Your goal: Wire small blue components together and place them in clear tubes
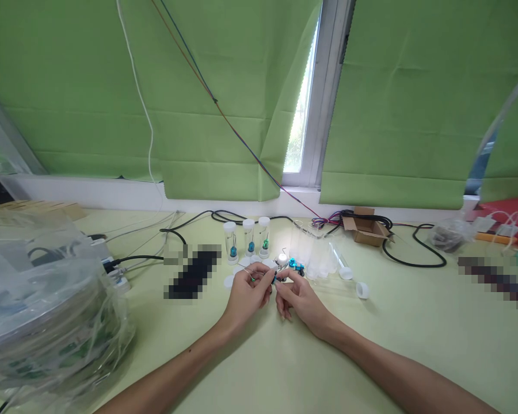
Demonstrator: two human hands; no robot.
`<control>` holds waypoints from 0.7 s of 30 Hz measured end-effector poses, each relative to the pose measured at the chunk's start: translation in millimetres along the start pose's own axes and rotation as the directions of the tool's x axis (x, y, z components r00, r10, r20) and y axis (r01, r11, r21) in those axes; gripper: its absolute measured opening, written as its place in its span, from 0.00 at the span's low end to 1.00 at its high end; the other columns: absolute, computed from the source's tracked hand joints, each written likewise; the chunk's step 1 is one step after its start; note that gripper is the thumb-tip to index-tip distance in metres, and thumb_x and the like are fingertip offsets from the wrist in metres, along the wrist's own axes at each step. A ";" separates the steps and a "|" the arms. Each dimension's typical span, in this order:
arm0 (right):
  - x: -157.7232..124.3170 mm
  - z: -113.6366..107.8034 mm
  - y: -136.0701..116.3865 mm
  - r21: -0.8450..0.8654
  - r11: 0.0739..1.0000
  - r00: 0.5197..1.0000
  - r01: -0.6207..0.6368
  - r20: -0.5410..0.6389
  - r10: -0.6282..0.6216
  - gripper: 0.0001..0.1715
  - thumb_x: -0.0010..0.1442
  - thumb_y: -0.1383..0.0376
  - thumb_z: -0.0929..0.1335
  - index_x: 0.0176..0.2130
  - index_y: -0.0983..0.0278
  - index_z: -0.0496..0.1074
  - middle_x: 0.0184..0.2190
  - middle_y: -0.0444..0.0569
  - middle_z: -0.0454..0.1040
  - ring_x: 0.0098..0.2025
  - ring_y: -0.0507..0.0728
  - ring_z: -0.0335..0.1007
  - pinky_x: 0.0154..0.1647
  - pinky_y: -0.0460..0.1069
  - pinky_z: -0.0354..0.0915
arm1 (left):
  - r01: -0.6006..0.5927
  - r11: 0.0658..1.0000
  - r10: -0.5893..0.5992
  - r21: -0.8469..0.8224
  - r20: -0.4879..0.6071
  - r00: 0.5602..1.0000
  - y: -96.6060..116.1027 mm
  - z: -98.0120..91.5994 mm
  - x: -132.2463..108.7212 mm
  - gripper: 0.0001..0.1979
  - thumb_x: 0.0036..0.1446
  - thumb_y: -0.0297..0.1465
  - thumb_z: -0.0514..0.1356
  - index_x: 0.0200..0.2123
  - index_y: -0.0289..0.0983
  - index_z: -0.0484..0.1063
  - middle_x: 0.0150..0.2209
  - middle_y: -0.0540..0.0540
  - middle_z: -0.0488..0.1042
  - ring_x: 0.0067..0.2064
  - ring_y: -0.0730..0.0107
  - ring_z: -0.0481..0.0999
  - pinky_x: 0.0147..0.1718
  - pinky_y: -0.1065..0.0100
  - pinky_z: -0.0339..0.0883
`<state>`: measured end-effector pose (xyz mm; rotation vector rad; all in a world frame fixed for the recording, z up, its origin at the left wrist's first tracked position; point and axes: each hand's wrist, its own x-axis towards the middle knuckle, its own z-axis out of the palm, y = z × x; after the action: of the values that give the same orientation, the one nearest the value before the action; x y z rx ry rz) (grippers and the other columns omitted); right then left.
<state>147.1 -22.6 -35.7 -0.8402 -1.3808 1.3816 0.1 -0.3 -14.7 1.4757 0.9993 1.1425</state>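
Note:
My left hand is closed in a pinch on a thin metal wire hook with a small green bead. My right hand is pinched too, its fingertips meeting the left hand's at a small blue and dark part. Just beyond my fingers lie a white round cap and small blue pieces. Three upright clear tubes with white caps stand behind them, each holding a blue or green bead on a wire. Several empty clear tubes lie to the right.
Loose white caps lie on the pale yellow table. Stacked trays in a clear plastic bag fill the left. Black cables, a small cardboard box and a power strip sit at the back. Green blinds cover the window.

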 end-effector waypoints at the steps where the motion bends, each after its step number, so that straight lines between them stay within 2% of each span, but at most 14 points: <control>1: 0.2 -0.1 0.2 -0.002 1.000 1.000 0.002 0.005 -0.002 0.24 0.58 0.45 0.67 0.38 0.61 0.61 0.16 0.36 0.68 0.15 0.48 0.59 0.16 0.43 0.56 | 0.001 1.000 -0.001 0.000 0.005 1.000 0.4 0.1 -0.3 0.15 0.54 0.43 0.63 0.30 0.36 0.70 0.15 0.55 0.64 0.15 0.78 0.59 0.15 0.75 0.53; 4: 1.2 0.0 1.2 -0.017 1.000 1.000 0.008 0.010 -0.008 0.24 0.60 0.44 0.64 0.35 0.62 0.63 0.16 0.38 0.68 0.15 0.48 0.59 0.15 0.43 0.55 | -0.004 1.000 0.004 -0.006 0.021 1.000 1.6 0.5 -1.0 0.15 0.54 0.44 0.62 0.30 0.37 0.70 0.15 0.55 0.64 0.15 0.78 0.59 0.15 0.75 0.52; 10: 3.9 -0.7 5.1 -0.019 1.000 1.000 -0.009 0.011 0.009 0.32 0.60 0.40 0.62 0.30 0.66 0.69 0.15 0.41 0.66 0.14 0.48 0.59 0.14 0.44 0.55 | -0.006 1.000 0.005 0.010 0.068 0.998 4.6 0.9 -1.9 0.15 0.54 0.44 0.62 0.29 0.37 0.69 0.16 0.54 0.65 0.16 0.78 0.60 0.15 0.74 0.52; 15: 5.3 -0.7 6.7 -0.017 1.000 1.000 -0.024 0.002 0.024 0.35 0.61 0.39 0.60 0.27 0.66 0.68 0.14 0.42 0.65 0.14 0.48 0.58 0.14 0.44 0.54 | -0.015 0.999 0.012 0.035 0.075 0.997 4.9 1.3 -2.6 0.15 0.56 0.43 0.61 0.28 0.37 0.70 0.15 0.54 0.65 0.16 0.77 0.60 0.16 0.74 0.52; 21: 2.3 0.2 2.2 -0.005 1.000 0.999 -0.023 -0.022 0.023 0.26 0.61 0.43 0.63 0.34 0.63 0.64 0.16 0.39 0.67 0.15 0.49 0.59 0.15 0.43 0.56 | -0.032 0.999 0.031 0.039 0.046 0.998 0.9 0.2 -2.2 0.14 0.58 0.43 0.60 0.30 0.37 0.70 0.16 0.55 0.64 0.17 0.78 0.60 0.16 0.75 0.52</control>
<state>145.9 -20.2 -37.4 -0.8749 -1.3630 1.3833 -0.2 -2.6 -14.2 1.5474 0.9759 1.1123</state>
